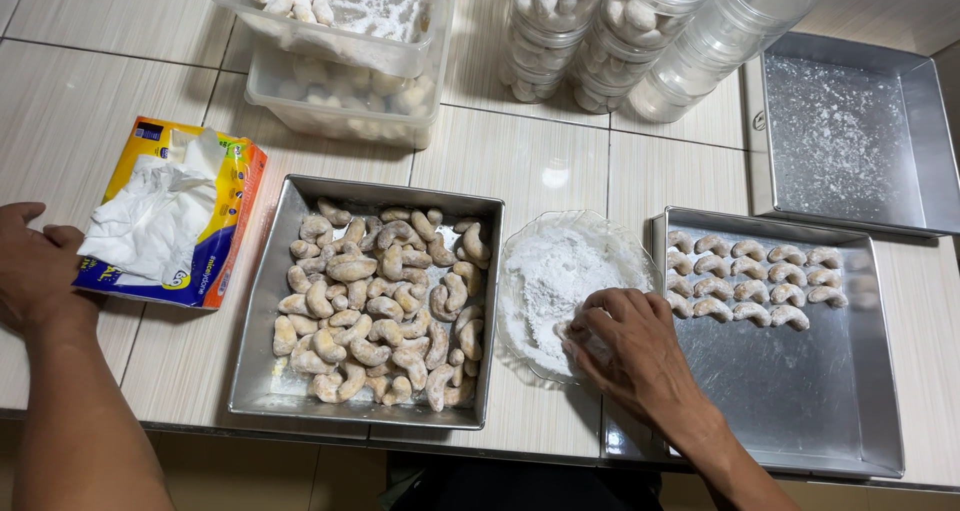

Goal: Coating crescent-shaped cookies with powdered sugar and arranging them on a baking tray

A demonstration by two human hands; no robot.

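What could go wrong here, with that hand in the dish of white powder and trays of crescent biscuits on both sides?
1. The glass dish sits between two trays; a firm push from the right hand might slide it or spill powder onto the tiled table.
2. The biscuit under the right hand's fingers looks fragile and may snap if pressed hard.
3. The right tray reaches the table's front edge, so the forearm could knock it.

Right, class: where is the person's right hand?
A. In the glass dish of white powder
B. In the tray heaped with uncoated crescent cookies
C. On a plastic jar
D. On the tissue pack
A: the right hand reaches into the glass dish of white powder, fingers dusted white.
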